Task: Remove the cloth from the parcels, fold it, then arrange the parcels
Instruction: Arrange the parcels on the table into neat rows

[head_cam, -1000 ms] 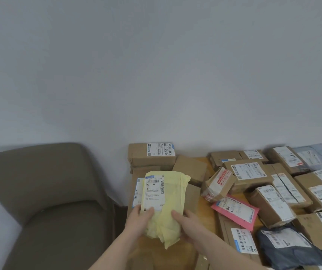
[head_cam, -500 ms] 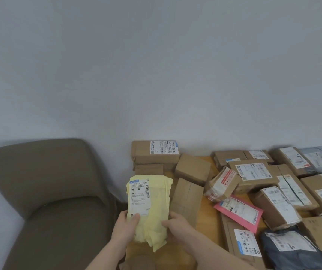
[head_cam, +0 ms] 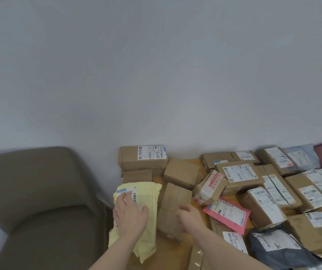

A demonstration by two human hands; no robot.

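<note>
- Left hand: flat, fingers spread, pressing on yellow parcel at table edge.
- Right hand: blurred, fingers loosely curved, over brown box; contact unclear.

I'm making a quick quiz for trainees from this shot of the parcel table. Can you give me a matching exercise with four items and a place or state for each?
Items:
1. yellow parcel
2. pink parcel
3. dark grey bag
4. chair

States:
A. beside the table's left end
B. under the flat left hand
C. near right corner, white label up
D. flat between brown boxes, right of the right hand

Pairs: 1-B, 2-D, 3-C, 4-A
</note>
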